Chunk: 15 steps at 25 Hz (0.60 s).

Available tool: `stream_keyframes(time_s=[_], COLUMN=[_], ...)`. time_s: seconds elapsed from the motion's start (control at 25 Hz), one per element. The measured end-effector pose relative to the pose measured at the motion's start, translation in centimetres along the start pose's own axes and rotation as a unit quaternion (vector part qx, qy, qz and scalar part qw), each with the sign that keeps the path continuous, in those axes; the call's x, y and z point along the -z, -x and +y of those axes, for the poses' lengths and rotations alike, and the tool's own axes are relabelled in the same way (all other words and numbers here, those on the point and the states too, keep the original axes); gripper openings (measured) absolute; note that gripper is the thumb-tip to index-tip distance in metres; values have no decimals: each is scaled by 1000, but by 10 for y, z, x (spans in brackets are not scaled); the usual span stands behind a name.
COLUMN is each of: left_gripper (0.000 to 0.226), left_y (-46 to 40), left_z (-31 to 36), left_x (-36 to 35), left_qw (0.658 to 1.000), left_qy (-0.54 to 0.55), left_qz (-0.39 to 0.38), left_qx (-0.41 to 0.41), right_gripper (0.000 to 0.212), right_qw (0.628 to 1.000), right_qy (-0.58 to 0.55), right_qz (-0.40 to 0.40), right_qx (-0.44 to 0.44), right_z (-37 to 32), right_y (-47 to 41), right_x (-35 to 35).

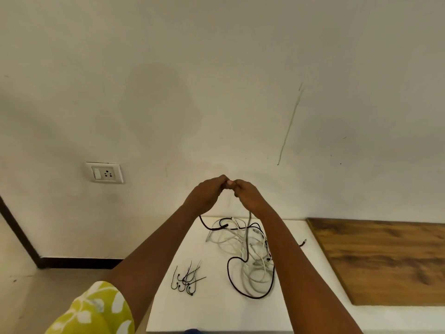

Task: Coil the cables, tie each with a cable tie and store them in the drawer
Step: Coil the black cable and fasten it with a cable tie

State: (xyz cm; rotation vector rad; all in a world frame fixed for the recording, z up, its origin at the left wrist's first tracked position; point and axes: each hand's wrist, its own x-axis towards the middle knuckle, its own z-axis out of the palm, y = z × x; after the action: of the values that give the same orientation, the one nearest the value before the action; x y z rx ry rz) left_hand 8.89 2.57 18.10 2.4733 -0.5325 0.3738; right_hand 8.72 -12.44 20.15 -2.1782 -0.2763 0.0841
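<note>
White table top (216,309) holds the work close to you, so the mixed pile of cables (250,256) lies right under your arms. Next come the cable ties (186,279), set just beside the pile, ready to grab. Your left hand (207,192) and right hand (249,197) are up high, fingertips meeting, both curled and pinching one dark cable (248,235) to pull it free. No drawer shows.

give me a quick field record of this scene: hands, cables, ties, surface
left hand: raised, fingers curled, holding a dark cable end
right hand: raised, touching the left, pinching a cable
cable pile: white and dark cables tangled, uncoiled, on the white table
cable ties: loose bunch left of the pile, unused
drawer: not in view
</note>
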Motion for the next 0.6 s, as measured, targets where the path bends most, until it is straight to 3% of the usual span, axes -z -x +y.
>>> stream_keyframes(time_s=[0.08, 0.16, 0.48, 0.6], left_gripper=[17, 19, 23, 27], left_y=[5, 13, 33, 37], left_z=[-8, -16, -33, -38], left_x=[-3, -5, -3, -1], left_qw=[1000, 998, 994, 985], left_qy=[9, 32, 79, 124], left_qz=[-16, -11, 27, 47], left_qx=[24, 49, 63, 107], right_gripper=[33, 28, 29, 32], right_qw=[984, 967, 945, 959], right_qy=[172, 237, 119, 53], right_qz=[37, 97, 301, 267], right_qx=[17, 20, -46, -79], right_z=[5, 11, 33, 39], right_y=[-2, -3, -1, -2], right_x=[8, 19, 38, 46])
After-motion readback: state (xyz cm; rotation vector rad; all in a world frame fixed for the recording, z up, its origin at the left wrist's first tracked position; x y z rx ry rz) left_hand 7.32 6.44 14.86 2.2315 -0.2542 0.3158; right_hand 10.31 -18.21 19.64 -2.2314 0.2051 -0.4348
